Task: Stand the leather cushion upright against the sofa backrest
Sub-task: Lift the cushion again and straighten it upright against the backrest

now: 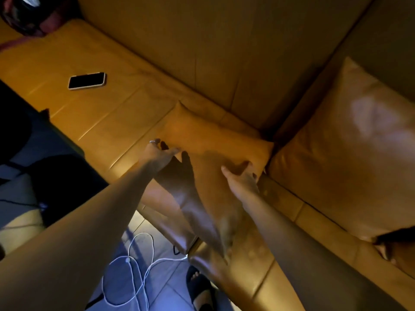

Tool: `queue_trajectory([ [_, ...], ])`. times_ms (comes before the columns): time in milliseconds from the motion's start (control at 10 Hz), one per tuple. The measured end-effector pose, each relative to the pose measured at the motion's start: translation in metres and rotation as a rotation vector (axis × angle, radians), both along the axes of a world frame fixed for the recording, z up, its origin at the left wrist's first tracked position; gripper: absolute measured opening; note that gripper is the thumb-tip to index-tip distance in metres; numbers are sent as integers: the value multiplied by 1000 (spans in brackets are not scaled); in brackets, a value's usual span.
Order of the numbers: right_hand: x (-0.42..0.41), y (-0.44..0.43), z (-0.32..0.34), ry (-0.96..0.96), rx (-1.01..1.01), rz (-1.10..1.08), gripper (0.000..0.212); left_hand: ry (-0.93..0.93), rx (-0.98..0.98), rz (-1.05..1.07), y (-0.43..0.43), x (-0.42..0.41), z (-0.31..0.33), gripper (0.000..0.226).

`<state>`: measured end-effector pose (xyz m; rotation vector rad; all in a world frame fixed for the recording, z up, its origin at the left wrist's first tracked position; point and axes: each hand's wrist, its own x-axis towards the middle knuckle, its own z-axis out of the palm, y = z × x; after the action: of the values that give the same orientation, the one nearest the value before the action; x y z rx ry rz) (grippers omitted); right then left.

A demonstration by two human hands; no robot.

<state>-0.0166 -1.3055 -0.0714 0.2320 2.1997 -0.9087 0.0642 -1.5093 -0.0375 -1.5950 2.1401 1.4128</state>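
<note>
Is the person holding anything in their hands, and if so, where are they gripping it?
Yes: the tan leather cushion lying on the seat, left hand at its near left corner, right hand on its near right edge.

Phone left of cushion

Both hands, left hand and right hand, apparently grip the flat-lying leather cushion.

Room dim, warm yellowish light. My corner sofa: tan leather, L-shaped. Phone face-up on left seat. Tiled floor below w/ tangled white cable. Dark bag at far-left end.
</note>
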Motion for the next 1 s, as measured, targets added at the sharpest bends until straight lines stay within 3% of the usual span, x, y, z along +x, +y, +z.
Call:
queue_trajectory([
  [100, -12, -1, -10, -53, -35, -153, 106, -6, 24, -6, -11, -9, -11, 62],
  [300, -34, 6, -28, -196, -227, -451, 116, 8, 60, -24, -42, -32, -36, 92],
  [400, -43, 4, -32, -228, -245, -501, 117, 19, 77, 16, -50, -44, -44, 96],
  [500, -45, -4, -28, -200, -267, -548, 96, 32, 152, 90, -46, -53, -22, 108],
  [600, -40, -17, -12, -97, -298, -550, 97, 122, 218, 168, -50, -55, -12, 118],
  [800, -68, -38, 43, 104, -459, -540, 109, 360, 98, 310, -64, -83, 26, 89],
  [1000, -96, -35, 88, 249, -605, -582, 92, 590, 126, 289, -77, -129, 72, 103],
])
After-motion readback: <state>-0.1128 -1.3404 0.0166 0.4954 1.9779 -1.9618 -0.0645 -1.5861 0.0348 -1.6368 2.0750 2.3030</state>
